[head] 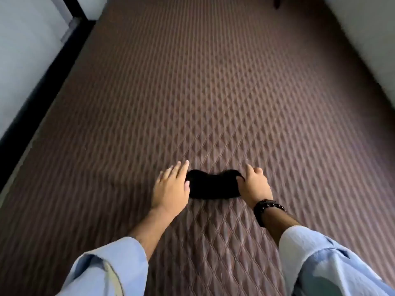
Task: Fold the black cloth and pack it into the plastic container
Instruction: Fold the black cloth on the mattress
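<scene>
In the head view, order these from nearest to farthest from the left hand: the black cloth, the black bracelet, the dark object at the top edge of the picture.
1. The black cloth: touching the left hand, just to its right.
2. The black bracelet: on the right wrist, past the cloth.
3. The dark object: far end of the quilted surface, at the top edge.

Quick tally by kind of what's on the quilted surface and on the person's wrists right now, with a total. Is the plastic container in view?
Black cloth: 1, bunched between the left hand and right hand
Hands: 2
Beaded black wristband: 1, on the right wrist
Plastic container: 0, not in view
Total: 4
</scene>
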